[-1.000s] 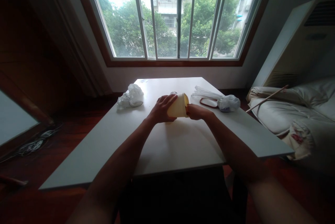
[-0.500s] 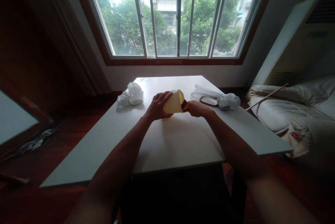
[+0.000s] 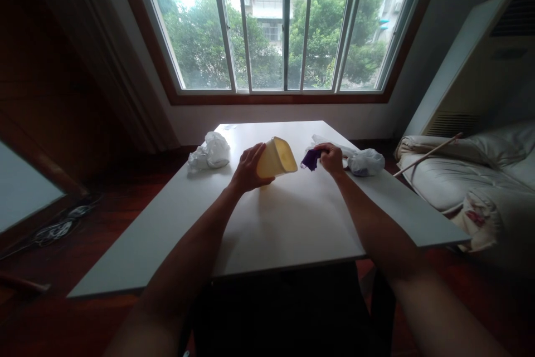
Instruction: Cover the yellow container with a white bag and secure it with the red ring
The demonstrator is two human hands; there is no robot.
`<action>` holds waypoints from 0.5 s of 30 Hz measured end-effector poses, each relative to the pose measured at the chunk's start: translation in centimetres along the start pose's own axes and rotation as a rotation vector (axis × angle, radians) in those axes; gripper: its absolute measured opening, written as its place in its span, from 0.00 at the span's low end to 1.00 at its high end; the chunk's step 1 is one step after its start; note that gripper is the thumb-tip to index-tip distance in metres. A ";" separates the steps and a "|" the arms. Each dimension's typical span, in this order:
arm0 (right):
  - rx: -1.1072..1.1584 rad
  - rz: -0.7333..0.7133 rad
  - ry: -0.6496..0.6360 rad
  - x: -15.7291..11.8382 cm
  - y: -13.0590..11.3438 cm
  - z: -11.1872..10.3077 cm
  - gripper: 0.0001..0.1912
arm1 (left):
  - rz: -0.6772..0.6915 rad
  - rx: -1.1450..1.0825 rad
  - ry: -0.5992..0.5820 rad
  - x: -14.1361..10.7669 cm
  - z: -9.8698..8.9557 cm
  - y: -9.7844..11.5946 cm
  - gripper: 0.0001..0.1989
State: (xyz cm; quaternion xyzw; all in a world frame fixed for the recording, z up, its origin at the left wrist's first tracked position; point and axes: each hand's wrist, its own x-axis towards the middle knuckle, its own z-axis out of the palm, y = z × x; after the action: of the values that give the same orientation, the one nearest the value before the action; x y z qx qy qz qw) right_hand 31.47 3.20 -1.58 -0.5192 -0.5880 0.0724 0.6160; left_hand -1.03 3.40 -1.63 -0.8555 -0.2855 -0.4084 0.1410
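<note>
My left hand [image 3: 249, 169] is wrapped round a pale yellow plastic container [image 3: 271, 159], tilted on its side with its squarish end turned to the right. Between the fingers of my right hand [image 3: 331, 157] hangs a dark purple cloth [image 3: 310, 160], a short gap to the right of the container. Both hands are over the middle of the white table [image 3: 292, 223]. Behind and right of my right hand lies a clear plastic bag [image 3: 366, 162], partly covered by the hand.
A crumpled white plastic bag [image 3: 209, 151] lies at the table's left side. To the right are a pale sofa [image 3: 501, 165] with a thin stick [image 3: 428, 155] on it and a tall air conditioner [image 3: 468, 67]. Cables [image 3: 62, 229] lie on the floor at the left.
My right hand has drawn back to the right from the container's mouth, bringing the purple cloth into full view. The container has turned a little in my left hand.
</note>
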 end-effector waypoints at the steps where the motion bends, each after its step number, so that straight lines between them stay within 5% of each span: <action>1: 0.032 0.095 0.041 0.2 0.6 0.1 0.18 | -0.003 0.001 0.003 0.0 0.1 0.0 0.57; 5: 0.137 0.348 0.081 0.5 2.6 0.8 0.22 | -0.025 -0.008 0.019 -0.2 0.5 -0.2 0.58; 9: 0.014 0.234 -0.016 0.4 4.1 1.4 0.21 | -0.047 -0.039 0.054 -0.4 1.0 -0.5 0.60; 15: -0.204 0.083 -0.339 -0.3 5.5 2.6 0.27 | -0.101 -0.086 0.069 -0.7 1.4 -0.4 0.61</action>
State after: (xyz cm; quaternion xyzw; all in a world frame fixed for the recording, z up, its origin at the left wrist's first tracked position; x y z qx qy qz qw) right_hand 32.17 6.90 -6.39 -0.5828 -0.6659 0.1242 0.4488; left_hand -0.81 4.13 -3.03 -0.8308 -0.3053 -0.4560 0.0932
